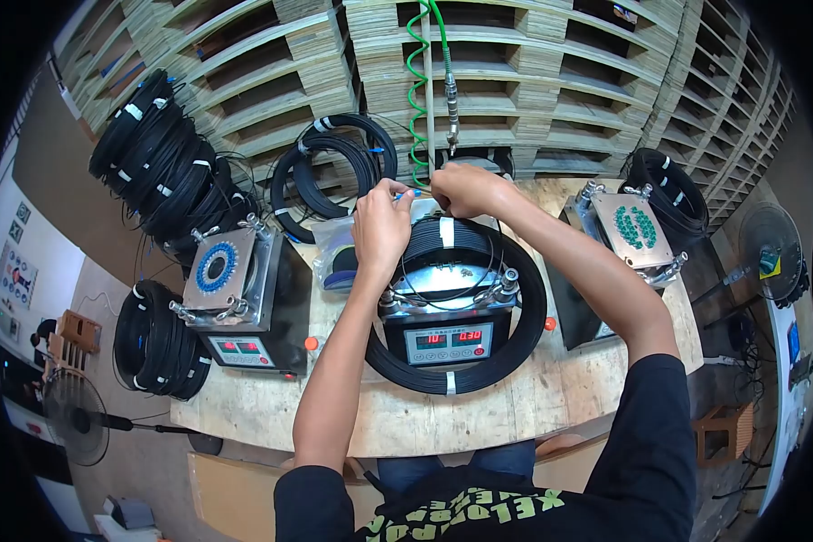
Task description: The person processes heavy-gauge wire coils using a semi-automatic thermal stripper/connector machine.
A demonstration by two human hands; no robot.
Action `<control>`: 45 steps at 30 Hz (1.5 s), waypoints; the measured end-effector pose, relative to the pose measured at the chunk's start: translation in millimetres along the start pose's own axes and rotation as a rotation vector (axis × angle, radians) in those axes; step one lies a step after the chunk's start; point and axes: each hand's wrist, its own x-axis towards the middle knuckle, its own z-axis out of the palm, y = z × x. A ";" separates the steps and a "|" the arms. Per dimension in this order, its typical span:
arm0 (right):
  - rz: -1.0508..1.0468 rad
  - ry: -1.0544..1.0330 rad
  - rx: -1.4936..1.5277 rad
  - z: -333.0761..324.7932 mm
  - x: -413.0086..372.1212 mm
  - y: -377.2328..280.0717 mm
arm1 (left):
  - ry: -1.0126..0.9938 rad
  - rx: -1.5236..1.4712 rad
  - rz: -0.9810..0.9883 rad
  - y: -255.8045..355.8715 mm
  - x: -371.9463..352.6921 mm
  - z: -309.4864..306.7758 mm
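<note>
A small blue plug (407, 193) at the end of a thin black wire is held up between the two hands, above the back of the middle machine. The left hand (381, 226) is closed, and the plug is pinched by its finger and thumb. The right hand (465, 190) is closed too, and the other end of the plug is gripped by its fingertips. The two hands are almost touching.

A grey metal box machine with red number lights (449, 343) is seen right under the hands. A big ring of black cable with white tape bands (526, 316) is laid around this machine on the light wooden desk (515, 406).

A second machine with a round blue top (219, 269) is placed to the left. A third machine with green dots on its top (639, 228) is placed to the right. A clear plastic bag (332, 246) is seen just beside the left hand. A green curly hose (415, 90) is hung above the hands. More black cable rings (158, 154) are stacked at the far left, against the piled wooden pallets (533, 54).
</note>
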 end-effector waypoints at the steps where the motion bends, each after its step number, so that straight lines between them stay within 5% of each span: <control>1: 0.007 -0.021 0.015 2.5 0.4 2.5 | -0.010 0.003 -0.001 0.6 0.1 -0.4; 11: 0.335 0.766 0.737 52.8 -78.0 -25.8 | -0.287 0.104 0.257 -9.7 20.6 -12.2; 15: 0.359 0.858 0.754 48.1 -81.6 -35.3 | -0.333 0.204 0.292 -0.5 22.4 -16.5; 24: 0.387 0.850 0.739 44.9 -84.7 -38.3 | -0.466 0.586 0.652 27.8 48.5 -7.4; 39: 0.366 0.915 0.756 46.9 -87.8 -39.1 | -0.579 0.387 0.342 16.1 52.1 2.4; 40: 0.362 0.924 0.755 49.1 -86.3 -36.9 | -0.707 0.379 0.221 27.0 53.7 -7.1; 45: 0.360 0.942 0.745 52.8 -84.0 -33.2 | -0.774 0.428 0.412 20.1 63.8 -8.2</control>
